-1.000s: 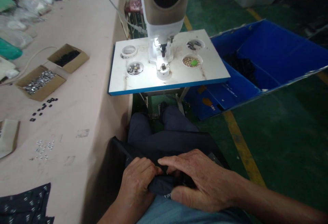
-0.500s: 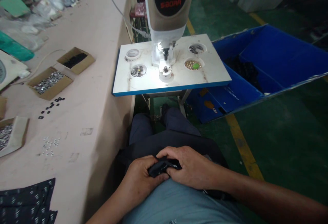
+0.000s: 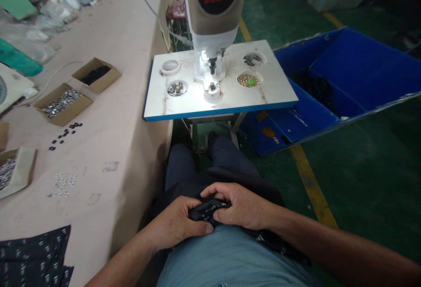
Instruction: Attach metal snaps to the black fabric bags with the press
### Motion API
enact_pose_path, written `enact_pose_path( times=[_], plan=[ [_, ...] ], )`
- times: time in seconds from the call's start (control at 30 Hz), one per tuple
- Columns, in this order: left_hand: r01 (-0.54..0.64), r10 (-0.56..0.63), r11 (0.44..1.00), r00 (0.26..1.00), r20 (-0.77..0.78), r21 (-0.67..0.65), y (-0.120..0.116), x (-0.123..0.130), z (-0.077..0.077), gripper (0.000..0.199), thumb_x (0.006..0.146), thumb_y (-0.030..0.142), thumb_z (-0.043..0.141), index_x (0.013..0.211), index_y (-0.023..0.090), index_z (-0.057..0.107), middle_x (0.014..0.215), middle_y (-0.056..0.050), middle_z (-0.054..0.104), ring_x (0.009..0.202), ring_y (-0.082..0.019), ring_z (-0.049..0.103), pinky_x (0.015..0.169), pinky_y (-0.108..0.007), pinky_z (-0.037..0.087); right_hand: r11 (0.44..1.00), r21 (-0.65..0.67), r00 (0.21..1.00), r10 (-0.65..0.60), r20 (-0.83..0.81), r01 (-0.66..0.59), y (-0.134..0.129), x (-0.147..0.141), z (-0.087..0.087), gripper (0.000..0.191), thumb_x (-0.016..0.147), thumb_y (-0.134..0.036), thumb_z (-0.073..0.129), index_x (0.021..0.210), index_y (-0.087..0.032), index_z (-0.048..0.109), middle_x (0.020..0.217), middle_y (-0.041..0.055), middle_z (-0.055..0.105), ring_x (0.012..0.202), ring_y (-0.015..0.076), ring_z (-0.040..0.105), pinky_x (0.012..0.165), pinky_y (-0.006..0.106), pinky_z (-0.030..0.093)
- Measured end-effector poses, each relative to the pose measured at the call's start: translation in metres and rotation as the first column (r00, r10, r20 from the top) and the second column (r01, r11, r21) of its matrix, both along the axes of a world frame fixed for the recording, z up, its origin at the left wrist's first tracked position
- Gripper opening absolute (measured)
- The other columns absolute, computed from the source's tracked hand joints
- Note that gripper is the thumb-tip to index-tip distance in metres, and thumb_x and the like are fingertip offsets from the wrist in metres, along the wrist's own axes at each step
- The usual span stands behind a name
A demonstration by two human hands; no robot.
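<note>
In my lap, close to my body, both hands hold a black cloth piece with small white print (image 3: 208, 210). My left hand (image 3: 177, 222) grips its left end, thumb lying along the near side. My right hand (image 3: 241, 206) has its thumb and fingers closed on the right end, with the index finger bent over the top. More of the printed black fabric (image 3: 272, 244) trails out beneath my right forearm. Ahead of me stands a snap press machine (image 3: 215, 28), its lit die above a white table plate (image 3: 184, 108). Neither hand touches it.
On the left bench (image 3: 131, 59) are cardboard boxes of silver parts (image 3: 64, 104) and black parts (image 3: 95, 76), loose black fasteners (image 3: 66, 134), small silver pieces (image 3: 64, 184) and stacked printed black fabric (image 3: 33, 254). A large blue bin (image 3: 365, 68) stands right of the machine.
My left hand has shifted slightly left and its thumb has straightened. The cloth between my hands now shows more of its white print, and more fabric shows under my right forearm.
</note>
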State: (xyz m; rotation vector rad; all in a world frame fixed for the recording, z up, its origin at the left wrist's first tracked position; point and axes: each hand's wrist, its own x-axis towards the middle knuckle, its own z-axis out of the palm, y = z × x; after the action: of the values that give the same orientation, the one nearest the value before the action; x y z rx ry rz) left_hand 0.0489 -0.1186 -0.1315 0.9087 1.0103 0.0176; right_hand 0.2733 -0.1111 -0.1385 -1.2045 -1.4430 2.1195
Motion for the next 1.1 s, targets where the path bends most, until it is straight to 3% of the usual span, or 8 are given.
enact_pose_path(
  times=[0.27, 0.6, 0.7, 0.83, 1.1],
  plan=[
    [-0.093, 0.091, 0.994, 0.995, -0.044, -0.064, 0.000, 0.006, 0.004, 0.042, 0.067, 0.048, 0.083, 0.081, 0.014, 0.063, 0.067, 0.004, 0.045, 0.057, -0.007, 0.034, 0.053, -0.021, 0.026, 0.999, -0.033, 0.998, -0.043, -0.036, 0.042, 0.002, 0.000, 0.001, 0.052, 0.072, -0.010, 0.066, 0.123, -0.017, 0.063, 0.085, -0.0019, 0.069, 0.064, 0.0086, 0.056, 0.056, 0.017, 0.040],
    [-0.159, 0.159, 0.984, 0.987, -0.012, -0.079, -0.001, 0.013, 0.011, 0.039, 0.067, 0.044, 0.082, 0.079, 0.012, 0.063, 0.069, 0.004, 0.044, 0.059, -0.007, 0.032, 0.055, -0.020, 0.025, 0.976, -0.205, 0.986, -0.103, -0.131, 0.074, 0.003, 0.002, -0.006, 0.050, 0.067, -0.017, 0.074, 0.117, -0.015, 0.070, 0.081, -0.0020, 0.069, 0.063, 0.0082, 0.056, 0.058, 0.018, 0.039],
    [-0.148, 0.145, 0.986, 0.989, -0.037, -0.074, 0.000, 0.014, 0.014, 0.039, 0.066, 0.044, 0.082, 0.080, 0.012, 0.062, 0.068, 0.004, 0.044, 0.059, -0.007, 0.032, 0.054, -0.020, 0.025, 0.969, -0.242, 0.980, -0.093, -0.177, 0.048, 0.004, 0.004, -0.006, 0.054, 0.064, -0.018, 0.077, 0.118, -0.015, 0.070, 0.090, -0.0003, 0.072, 0.072, 0.0107, 0.062, 0.066, 0.020, 0.043],
    [-0.124, 0.119, 0.990, 0.990, -0.072, -0.068, 0.001, 0.015, 0.015, 0.040, 0.065, 0.045, 0.081, 0.080, 0.012, 0.063, 0.066, 0.004, 0.045, 0.057, -0.007, 0.032, 0.053, -0.020, 0.025, 0.977, -0.214, 0.980, -0.045, -0.195, 0.002, 0.005, 0.007, -0.002, 0.059, 0.062, -0.018, 0.080, 0.120, -0.016, 0.068, 0.101, 0.0018, 0.074, 0.086, 0.0155, 0.065, 0.076, 0.024, 0.047],
    [-0.123, 0.117, 0.990, 0.990, -0.082, -0.064, -0.001, 0.015, 0.016, 0.036, 0.066, 0.042, 0.081, 0.077, 0.012, 0.063, 0.065, 0.005, 0.045, 0.058, -0.007, 0.032, 0.053, -0.020, 0.026, 0.999, -0.049, 0.998, 0.003, -0.059, -0.006, 0.003, 0.006, 0.004, 0.056, 0.066, -0.013, 0.070, 0.122, -0.019, 0.068, 0.090, -0.0015, 0.073, 0.071, 0.0124, 0.062, 0.061, 0.020, 0.043]
  ],
)
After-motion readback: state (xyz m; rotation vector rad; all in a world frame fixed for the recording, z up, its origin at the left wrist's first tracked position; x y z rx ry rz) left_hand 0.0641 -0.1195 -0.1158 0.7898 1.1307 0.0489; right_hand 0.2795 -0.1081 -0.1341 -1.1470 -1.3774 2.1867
